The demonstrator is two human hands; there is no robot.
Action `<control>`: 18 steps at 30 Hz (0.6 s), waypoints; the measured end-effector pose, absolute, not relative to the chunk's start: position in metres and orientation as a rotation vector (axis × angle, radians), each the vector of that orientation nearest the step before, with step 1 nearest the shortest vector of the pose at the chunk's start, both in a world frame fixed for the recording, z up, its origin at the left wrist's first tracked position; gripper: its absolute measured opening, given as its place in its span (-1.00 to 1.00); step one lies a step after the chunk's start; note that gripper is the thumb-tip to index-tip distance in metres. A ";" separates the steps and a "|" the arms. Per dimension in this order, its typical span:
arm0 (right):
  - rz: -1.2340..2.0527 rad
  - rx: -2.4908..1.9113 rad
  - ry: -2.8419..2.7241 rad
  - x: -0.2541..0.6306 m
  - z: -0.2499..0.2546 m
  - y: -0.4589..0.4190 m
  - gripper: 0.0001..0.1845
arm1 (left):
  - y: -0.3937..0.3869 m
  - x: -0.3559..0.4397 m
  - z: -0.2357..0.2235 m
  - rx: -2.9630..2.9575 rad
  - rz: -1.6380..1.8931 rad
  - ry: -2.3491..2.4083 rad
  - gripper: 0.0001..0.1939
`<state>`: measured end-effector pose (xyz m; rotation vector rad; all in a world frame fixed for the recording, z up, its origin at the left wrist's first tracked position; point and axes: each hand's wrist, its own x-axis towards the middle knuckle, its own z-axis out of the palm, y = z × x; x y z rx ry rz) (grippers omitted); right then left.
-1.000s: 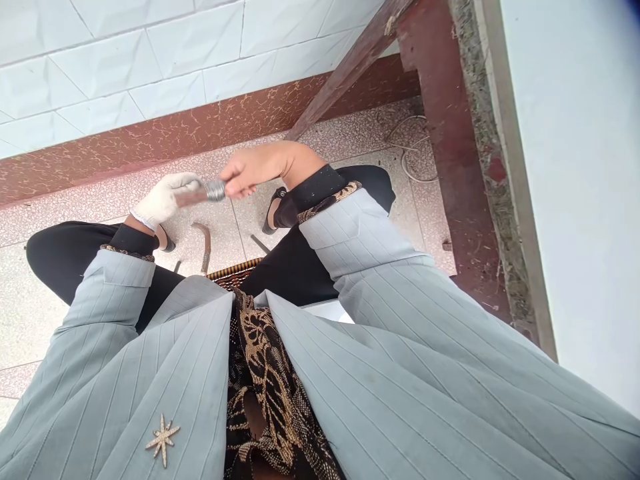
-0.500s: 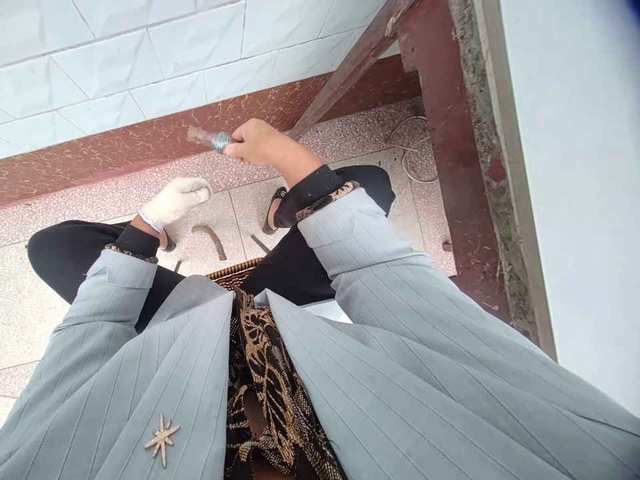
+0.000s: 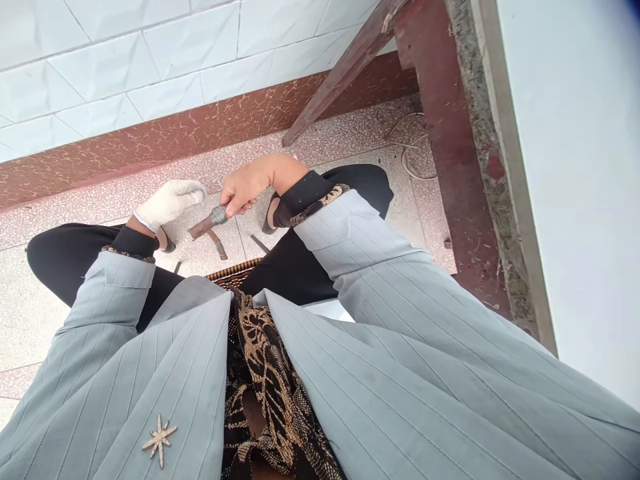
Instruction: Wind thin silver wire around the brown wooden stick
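My bare right hand (image 3: 250, 185) grips a short brown tool (image 3: 201, 229) with grey wire wound thickly round its middle. The rest of the tool is hidden in the hand, and its flat brown end points down and to the left. My left hand (image 3: 170, 202), in a white knitted glove, is closed just to the left of it. Thumb and fingers are pressed together there; what they hold, if anything, is too small to make out. Below the tool, a curved brown piece (image 3: 219, 245) lies on the floor, with a dark thin bar (image 3: 260, 244) to its right.
A striped woven edge (image 3: 235, 270) shows between my legs. Ahead stands a white tiled wall (image 3: 165, 70) with a brown skirting (image 3: 165, 137). A slanting wooden post (image 3: 340, 73) meets the floor at the right, near a loose pale cable (image 3: 413, 163).
My right hand has come down and slightly left with the wire-wound tool, whose end has tilted downward. My left hand has hardly moved.
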<state>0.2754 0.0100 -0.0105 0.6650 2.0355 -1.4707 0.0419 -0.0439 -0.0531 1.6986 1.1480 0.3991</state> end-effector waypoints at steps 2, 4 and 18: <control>-1.756 0.666 2.155 0.288 -0.001 0.013 -0.71 | -0.045 0.043 -0.055 1.597 0.532 1.108 -0.70; -2.042 0.855 2.331 0.301 0.002 0.019 -0.73 | -0.047 0.046 -0.055 1.509 0.632 1.081 -0.66; -0.785 1.461 2.338 0.278 -0.020 0.029 -0.72 | -0.051 0.051 -0.037 1.620 0.509 1.043 -0.80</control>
